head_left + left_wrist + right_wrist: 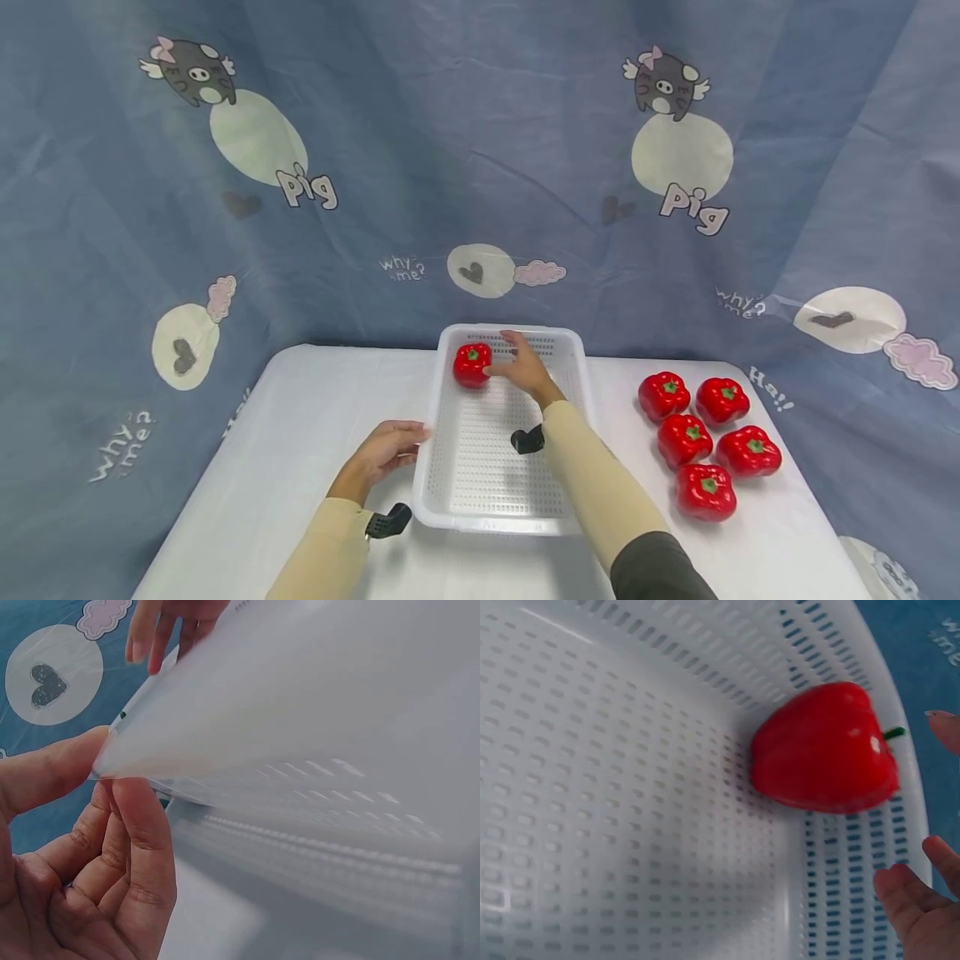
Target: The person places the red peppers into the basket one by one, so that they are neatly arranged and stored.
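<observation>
A white perforated plastic basket (pixel 495 525) stands at the middle of the table. My left hand (pixel 386 454) is at its left side; in the left wrist view the thumb and fingers (pixel 146 832) pinch the basket's rim. One red bell pepper (pixel 472 365) with a green stem sits in the basket's far left corner, against the wall in the right wrist view. Over the far part of the basket, my right hand (pixel 527 371) has its fingers spread and holds nothing. Its thumb overlaps the pepper's right edge in the head view, while the right wrist view shows a gap between fingertips and pepper (pixel 825 750).
Several more red bell peppers (pixel 684 440) lie in a group on the white table (pixel 300 417), right of the basket. A blue curtain (pixel 480 150) with pig prints hangs behind the table's far edge. Small black devices (pixel 388 522) are worn at both wrists.
</observation>
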### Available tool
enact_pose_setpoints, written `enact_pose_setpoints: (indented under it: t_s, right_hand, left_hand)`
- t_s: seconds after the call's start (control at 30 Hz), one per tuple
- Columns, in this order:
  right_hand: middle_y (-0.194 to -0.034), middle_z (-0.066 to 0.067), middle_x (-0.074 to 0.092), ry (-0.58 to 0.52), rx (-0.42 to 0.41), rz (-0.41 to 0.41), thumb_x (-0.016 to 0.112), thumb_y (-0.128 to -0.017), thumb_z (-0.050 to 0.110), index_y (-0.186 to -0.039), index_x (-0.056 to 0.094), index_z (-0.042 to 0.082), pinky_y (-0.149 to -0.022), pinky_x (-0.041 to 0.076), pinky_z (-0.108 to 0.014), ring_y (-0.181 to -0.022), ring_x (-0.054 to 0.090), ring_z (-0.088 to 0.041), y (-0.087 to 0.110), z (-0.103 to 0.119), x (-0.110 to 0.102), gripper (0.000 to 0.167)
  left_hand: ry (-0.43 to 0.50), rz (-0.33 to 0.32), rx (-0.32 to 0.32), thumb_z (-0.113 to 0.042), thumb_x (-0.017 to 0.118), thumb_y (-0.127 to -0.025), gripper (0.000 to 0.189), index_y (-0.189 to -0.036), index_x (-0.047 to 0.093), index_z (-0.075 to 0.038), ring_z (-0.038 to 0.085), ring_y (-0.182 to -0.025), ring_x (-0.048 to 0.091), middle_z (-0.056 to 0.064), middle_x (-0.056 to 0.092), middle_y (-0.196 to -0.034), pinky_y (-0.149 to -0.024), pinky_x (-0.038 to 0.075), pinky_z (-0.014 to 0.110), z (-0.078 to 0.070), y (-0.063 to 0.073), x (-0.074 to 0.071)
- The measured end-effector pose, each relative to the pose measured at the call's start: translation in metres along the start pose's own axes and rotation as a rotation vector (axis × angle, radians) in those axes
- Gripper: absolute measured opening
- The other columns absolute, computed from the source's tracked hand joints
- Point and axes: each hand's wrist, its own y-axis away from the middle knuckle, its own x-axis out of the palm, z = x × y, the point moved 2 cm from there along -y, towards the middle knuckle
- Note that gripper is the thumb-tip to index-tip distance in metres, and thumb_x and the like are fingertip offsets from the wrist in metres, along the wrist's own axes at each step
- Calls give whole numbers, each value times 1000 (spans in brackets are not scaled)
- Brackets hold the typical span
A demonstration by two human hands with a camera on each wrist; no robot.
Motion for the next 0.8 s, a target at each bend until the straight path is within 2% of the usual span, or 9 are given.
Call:
enact_pose_setpoints:
  t_s: [0.13, 0.43, 0.57, 0.73, 0.8]
  right_hand:
    - [-148, -11, 41, -18, -12, 23, 77, -79, 11, -143, 42, 12, -106, 40, -49, -135, 38, -34, 8, -1, -11, 74]
    - [-144, -12, 46, 36, -87, 98, 78, -78, 7, -139, 47, 6, -107, 40, -47, -133, 41, -36, 28, -2, -39, 69]
    - [-145, -16, 43, 24, -99, 133, 77, -79, 6, -139, 46, 2, -107, 38, -50, -134, 40, -39, 46, 3, -52, 67]
    - [-145, -17, 44, 15, -117, 140, 77, -80, 6, -139, 45, 0, -106, 38, -53, -133, 40, -40, 60, 1, -66, 68]
    - [-144, -15, 45, 20, -124, 120, 77, -79, 8, -139, 47, 2, -106, 38, -53, -132, 42, -39, 58, -9, -70, 67]
  left_hand:
    - [-17, -9, -8, -12, 69, -88, 36, -116, 62, 9, 18, -78, 64, 10, 70, -95, -66, 53, 24, 0, 1, -1]
    - [-1, 11, -10, -12, 69, -88, 35, -115, 62, 9, 17, -79, 66, 9, 70, -96, -68, 56, 25, -1, -2, 2]
    - [-13, -7, -18, -12, 70, -87, 37, -116, 61, 9, 18, -81, 65, 9, 70, -97, -70, 56, 26, -2, -3, 1]
    - [-21, 9, -12, -16, 72, -85, 42, -117, 61, 10, 19, -83, 66, 11, 69, -100, -72, 57, 27, -3, 1, 0]
    - [-19, 31, 0, -19, 74, -84, 46, -117, 60, 11, 19, -84, 66, 13, 69, -101, -72, 57, 26, -5, 4, -1]
